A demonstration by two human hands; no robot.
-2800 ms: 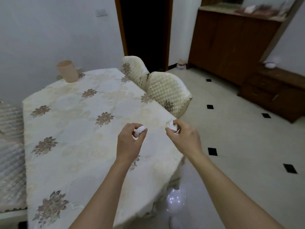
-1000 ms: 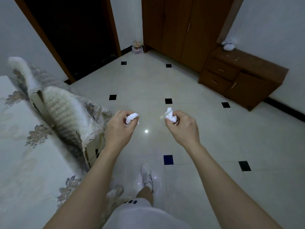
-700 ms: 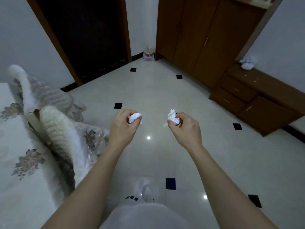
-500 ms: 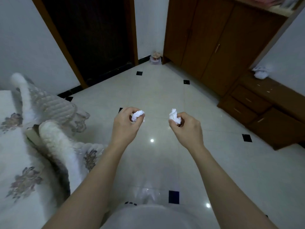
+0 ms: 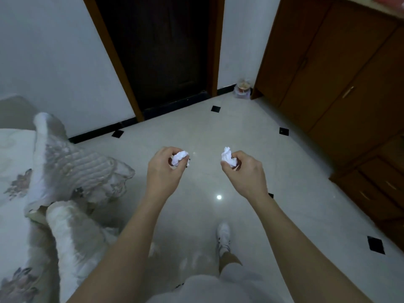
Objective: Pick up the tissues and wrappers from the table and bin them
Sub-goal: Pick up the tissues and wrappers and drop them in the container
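My left hand is closed around a crumpled white tissue that pokes out between thumb and fingers. My right hand grips a second crumpled white tissue the same way. Both hands are held out in front of me at chest height, over the glossy tiled floor. The table with its floral cloth is off to my left, only its edge showing. No bin is in view.
Two quilted chairs stand against the table on the left. A dark doorway is straight ahead. Brown wooden cabinets and low drawers line the right wall. A small clear container sits in the corner by the door. My white shoe steps forward.
I have turned away from the table and walked toward the doorway; the door and cabinets are closer. Both hands keep the same grip on their tissues.
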